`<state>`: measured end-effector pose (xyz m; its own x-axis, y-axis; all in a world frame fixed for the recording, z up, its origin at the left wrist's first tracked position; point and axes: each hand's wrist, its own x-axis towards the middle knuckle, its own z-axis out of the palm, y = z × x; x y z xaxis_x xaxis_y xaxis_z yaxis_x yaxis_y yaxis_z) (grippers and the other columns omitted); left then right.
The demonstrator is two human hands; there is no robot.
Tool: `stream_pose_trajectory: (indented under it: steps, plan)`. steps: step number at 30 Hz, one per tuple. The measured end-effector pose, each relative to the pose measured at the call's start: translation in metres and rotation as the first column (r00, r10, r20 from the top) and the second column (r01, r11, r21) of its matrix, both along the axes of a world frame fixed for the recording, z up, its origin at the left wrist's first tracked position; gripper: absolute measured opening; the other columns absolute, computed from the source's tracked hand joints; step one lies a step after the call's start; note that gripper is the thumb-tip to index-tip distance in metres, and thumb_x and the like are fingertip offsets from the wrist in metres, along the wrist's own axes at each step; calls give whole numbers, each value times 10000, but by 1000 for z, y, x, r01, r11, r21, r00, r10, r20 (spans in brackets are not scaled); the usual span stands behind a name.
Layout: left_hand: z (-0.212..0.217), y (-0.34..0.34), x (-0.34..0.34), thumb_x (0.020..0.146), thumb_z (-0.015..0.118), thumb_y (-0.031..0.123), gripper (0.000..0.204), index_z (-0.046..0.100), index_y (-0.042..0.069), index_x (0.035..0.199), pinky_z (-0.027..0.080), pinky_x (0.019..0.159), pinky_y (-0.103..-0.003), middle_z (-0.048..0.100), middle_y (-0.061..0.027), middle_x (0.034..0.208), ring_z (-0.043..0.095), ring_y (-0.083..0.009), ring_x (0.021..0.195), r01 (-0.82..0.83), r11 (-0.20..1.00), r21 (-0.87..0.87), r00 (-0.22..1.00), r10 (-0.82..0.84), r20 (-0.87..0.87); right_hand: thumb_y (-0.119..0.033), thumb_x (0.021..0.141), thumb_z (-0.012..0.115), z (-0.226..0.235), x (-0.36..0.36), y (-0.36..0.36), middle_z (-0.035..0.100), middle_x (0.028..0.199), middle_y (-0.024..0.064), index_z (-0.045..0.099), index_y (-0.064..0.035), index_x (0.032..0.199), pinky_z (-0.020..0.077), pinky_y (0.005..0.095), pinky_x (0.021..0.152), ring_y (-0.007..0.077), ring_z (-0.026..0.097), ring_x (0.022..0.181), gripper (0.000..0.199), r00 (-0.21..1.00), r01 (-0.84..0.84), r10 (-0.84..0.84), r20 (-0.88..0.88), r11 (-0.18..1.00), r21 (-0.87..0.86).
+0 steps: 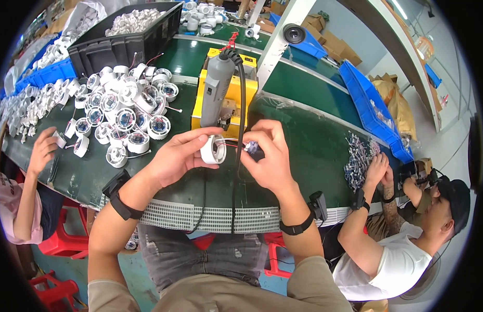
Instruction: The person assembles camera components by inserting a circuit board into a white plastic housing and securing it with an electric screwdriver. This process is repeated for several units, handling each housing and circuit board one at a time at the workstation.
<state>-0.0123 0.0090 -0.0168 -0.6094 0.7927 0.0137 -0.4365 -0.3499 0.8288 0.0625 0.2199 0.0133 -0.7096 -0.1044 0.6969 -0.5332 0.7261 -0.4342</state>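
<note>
My left hand [180, 154] is closed round the rim of a white round plastic housing [206, 151], its open side facing right. Thin wires run from the housing toward my right hand [270, 156]. Between its thumb and fingers, that hand pinches a small bluish-white part [251, 147], too small to name. Just beyond both hands stands a yellow box-shaped machine [198, 99]. In front of it rises a grey handle-shaped tool [216, 86], and its black cord [242, 104] hangs down past my right fingertips. A pile of similar white housings [126, 119], several with circuit boards inside, lies to my left.
A black crate [111, 53] of small white parts is at the far left. Blue bins [374, 112] line the right side. A co-worker's hands [377, 169] touch a heap of wired parts [357, 161]. Another person's hand [42, 151] is at the left edge.
</note>
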Motion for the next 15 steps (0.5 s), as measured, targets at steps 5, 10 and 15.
stream_pose_trajectory:
  steps: [5, 10, 15]
  plan:
    - [3, 0, 3, 1026, 425, 217, 419, 410, 10, 1389, 533, 923, -414, 564, -143, 1274, 599, -242, 1125, -60, 996, 70, 997, 63, -43, 36, 758, 720, -8, -1, 2, 657, 860, 106, 664, -13, 914, 477, 229, 520, 159, 623, 644, 173, 994, -11, 15, -111, 999, 30]
    - [6, 0, 7, 1003, 476, 173, 446, 385, 31, 1416, 490, 984, -384, 520, -118, 1328, 555, -212, 1179, -60, 992, 112, 993, 71, -91, -9, 916, 590, -8, 6, -2, 670, 853, 87, 659, 43, 1018, 513, 229, 507, 125, 631, 599, 134, 809, -94, 472, 351, 693, -715]
    - [3, 0, 6, 985, 508, 127, 474, 374, 49, 1433, 455, 1008, -334, 506, -75, 1336, 535, -162, 1184, 20, 985, 170, 990, 4, -141, 1, 912, 593, -11, 3, -14, 631, 973, 118, 639, 60, 1087, 544, 252, 577, 154, 650, 709, 190, 813, -181, 527, 248, 633, -753]
